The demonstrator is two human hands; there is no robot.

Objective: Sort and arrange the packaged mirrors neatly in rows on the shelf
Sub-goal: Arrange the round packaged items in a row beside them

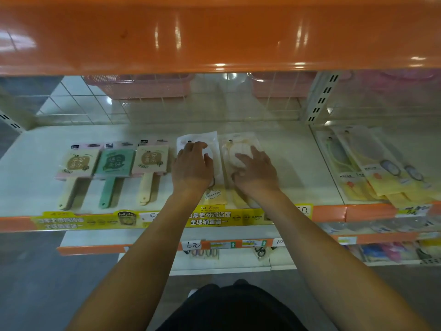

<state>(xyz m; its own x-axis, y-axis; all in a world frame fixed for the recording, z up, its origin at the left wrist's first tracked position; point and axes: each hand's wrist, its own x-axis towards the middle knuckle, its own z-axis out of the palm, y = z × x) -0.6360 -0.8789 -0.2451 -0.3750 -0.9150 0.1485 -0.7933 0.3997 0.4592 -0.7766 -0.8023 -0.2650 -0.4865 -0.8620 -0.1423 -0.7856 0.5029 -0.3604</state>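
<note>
Near the shelf [286, 163] middle, two packaged mirrors are pressed flat: the white packet [210, 144] under the left hand [192, 163], the yellow packet [235, 144] under the right hand [256, 172], fingers spread; three handled mirrors [112, 168] are laid toward the left edge

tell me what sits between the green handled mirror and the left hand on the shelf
One pink-carded mirror with a cream handle lies between the green mirror and the left hand, as the head view shows.

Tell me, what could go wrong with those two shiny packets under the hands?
The left hand and right hand press on two slippery plastic packets, the white packet and the yellow packet. They lie side by side, so a push could slide one over the other, or nudge the neighbouring beige paddle mirror out of its row.
</note>
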